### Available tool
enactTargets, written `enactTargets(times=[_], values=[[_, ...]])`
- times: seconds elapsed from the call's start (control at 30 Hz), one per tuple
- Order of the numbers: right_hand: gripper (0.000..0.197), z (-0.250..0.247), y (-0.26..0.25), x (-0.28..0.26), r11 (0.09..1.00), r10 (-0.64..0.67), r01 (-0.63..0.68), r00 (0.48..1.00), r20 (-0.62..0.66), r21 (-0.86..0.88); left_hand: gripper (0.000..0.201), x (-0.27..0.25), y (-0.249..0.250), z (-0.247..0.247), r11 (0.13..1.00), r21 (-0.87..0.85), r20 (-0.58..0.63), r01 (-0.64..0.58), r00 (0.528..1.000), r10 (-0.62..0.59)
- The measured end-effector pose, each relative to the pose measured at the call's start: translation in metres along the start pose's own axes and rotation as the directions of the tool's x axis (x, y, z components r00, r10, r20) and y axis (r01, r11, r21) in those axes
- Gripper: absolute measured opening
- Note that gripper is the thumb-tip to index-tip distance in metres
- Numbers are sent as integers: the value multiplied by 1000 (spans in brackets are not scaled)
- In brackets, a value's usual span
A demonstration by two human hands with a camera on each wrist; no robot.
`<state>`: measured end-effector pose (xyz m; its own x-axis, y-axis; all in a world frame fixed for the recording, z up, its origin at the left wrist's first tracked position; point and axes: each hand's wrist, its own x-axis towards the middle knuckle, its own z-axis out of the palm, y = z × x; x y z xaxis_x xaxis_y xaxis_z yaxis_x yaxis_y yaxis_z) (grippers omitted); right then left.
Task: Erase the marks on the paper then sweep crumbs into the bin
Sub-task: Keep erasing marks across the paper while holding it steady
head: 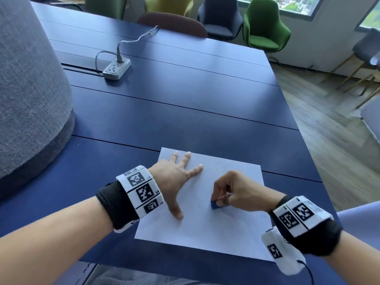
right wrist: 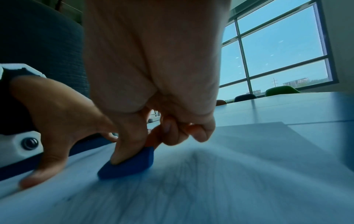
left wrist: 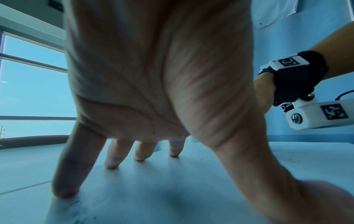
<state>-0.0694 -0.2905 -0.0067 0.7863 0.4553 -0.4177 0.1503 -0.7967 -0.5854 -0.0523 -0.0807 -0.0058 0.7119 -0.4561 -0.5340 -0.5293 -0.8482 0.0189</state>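
While the right hand (head: 232, 192) pinches a small blue eraser (head: 215, 205) between thumb and fingertips, pressing it down on the white paper (head: 216, 229), the left hand (head: 176, 182) lies spread flat on the sheet's left part, fingers splayed, thumb toward the eraser — clearly pinning the sheet. Paper sits near the front edge of the blue surface (head: 185, 103). Right wrist view shows the eraser tilted, one edge on the sheet, and faint grey pencil marks (right wrist: 191, 181) streaked across the paper in front of it; blurred, can't tell how much is left. A few dark specks near the eraser in the head view, probably crumbs.

Judgement: erasing step is in progress, sweeping not started. No bin visible in any view, so where the crumbs go is unknown. Risks — the right side of the sheet is unpinned, so a hard stroke away from the left hand could buckle or crease it; the tilted eraser edge could dig in and tear; crumbs could scatter off the front edge onto the lap.

Farther back: a power strip (head: 116, 68) with cable, then chairs (head: 265, 25) by the window.
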Motion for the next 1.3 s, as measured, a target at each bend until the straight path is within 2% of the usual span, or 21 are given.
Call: enactTargets(times=[0.03, 0.17, 0.2, 0.33, 0.37, 0.47, 0.53, 0.67, 0.7, 0.83, 0.87, 1.0, 1.03, 1.13, 1.2, 1.23, 1.3], values=[[27, -1, -1, 1, 1000, -2, 2, 1000, 5, -16, 140, 0, 0, 0, 1000, 2, 3, 0, 1000, 0], [20, 0, 2, 12, 999, -15, 25, 980, -200, 45, 140, 0, 1, -1, 1000, 7, 7, -6, 1000, 6], [21, 2, 3, 10, 999, -20, 29, 982, -189, 43, 139, 0, 0, -1, 1000, 10, 5, -9, 1000, 9], [25, 5, 1, -6, 998, -40, 42, 999, 35, -56, 138, -1, 0, -1, 1000, 22, 8, -11, 1000, 11], [24, 4, -2, -3, 996, -59, 60, 998, 27, -59, 138, -1, 0, -1, 1000, 25, 12, -8, 1000, 8], [21, 5, -6, 8, 996, -91, 92, 985, -147, 0, 139, 0, 1, -2, 999, 30, 20, -12, 1000, 11], [21, 9, -6, 4, 996, -88, 93, 984, -157, 20, 139, 0, 1, -2, 1000, 29, 21, -10, 1000, 10], [25, 12, -9, -17, 995, -79, 85, 988, 130, -42, 140, 0, 1, -2, 999, 35, 25, -6, 1000, 5], [25, 11, -11, -15, 994, -90, 97, 988, 127, -52, 140, 0, 1, -2, 999, 35, 27, -6, 1000, 5], [23, 13, -12, -3, 990, -138, 137, 985, -106, -21, 140, 2, 1, -1, 999, 45, 30, -3, 1000, 2], [22, 14, -11, -7, 990, -144, 142, 985, -99, -24, 141, 2, 1, -1, 999, 46, 30, -2, 1000, 0], [26, 16, -12, -25, 983, -153, 166, 976, 152, -79, 140, 1, 1, -1, 999, 49, 36, 0, 999, -2], [27, 15, -13, -23, 981, -162, 175, 976, 145, -82, 140, 1, 1, -1, 999, 51, 38, 1, 999, -3], [28, 13, -10, -8, 985, -169, 166, 983, -75, -48, 141, 2, 2, -1, 998, 58, 40, 1, 999, -3], [26, 12, -3, -11, 990, -143, 142, 979, -146, -21, 140, 2, 1, -1, 998, 57, 37, -1, 999, -1], [27, 12, 0, -17, 991, -135, 134, 984, -114, -18, 139, 2, 0, -1, 998, 59, 33, -4, 999, 2], [28, 11, 2, -29, 992, -119, 120, 992, 28, -29, 138, 2, 0, -1, 999, 53, 31, -10, 999, 8]])
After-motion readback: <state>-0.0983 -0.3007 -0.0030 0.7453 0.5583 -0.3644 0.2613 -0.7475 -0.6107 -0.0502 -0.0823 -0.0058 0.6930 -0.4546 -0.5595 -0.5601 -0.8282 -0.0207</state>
